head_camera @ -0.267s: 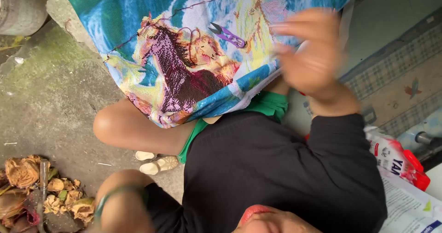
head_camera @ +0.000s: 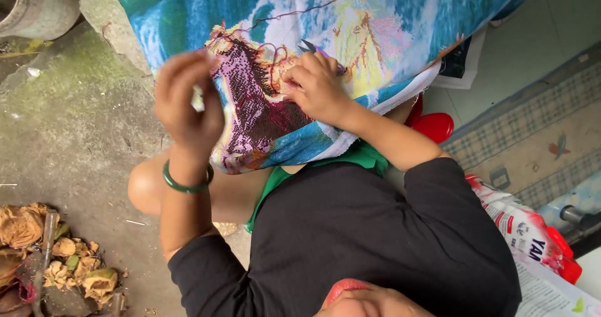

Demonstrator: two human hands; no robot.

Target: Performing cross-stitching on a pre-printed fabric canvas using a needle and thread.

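Husks and dried scraps (head_camera: 59,254) lie heaped on the mossy concrete ground (head_camera: 69,123) at far left, with a grey pot (head_camera: 34,7) above them. Next comes the left hand (head_camera: 188,107), a green bangle (head_camera: 186,182) on its wrist. A moment ago that arm hung low by the knee; now it is lifted in front of the left edge of the embroidered cloth (head_camera: 388,35). Its fingertips are drawn together, but it is too blurred to tell whether they pinch anything. The cloth, bright blue and green with a dark stitched horse, is draped over the person's lap, much where it was. The right hand (head_camera: 319,88), raised and blurred at the right before, has come down onto the cloth beside the horse, fingers curled. Small snips (head_camera: 307,45) poke out just above its knuckles; I cannot tell whether the hand grips them or merely rests against them. Further right, a red stool (head_camera: 435,126) shows under the cloth, then a checked mat (head_camera: 532,129) and a red-and-white packet (head_camera: 526,229).
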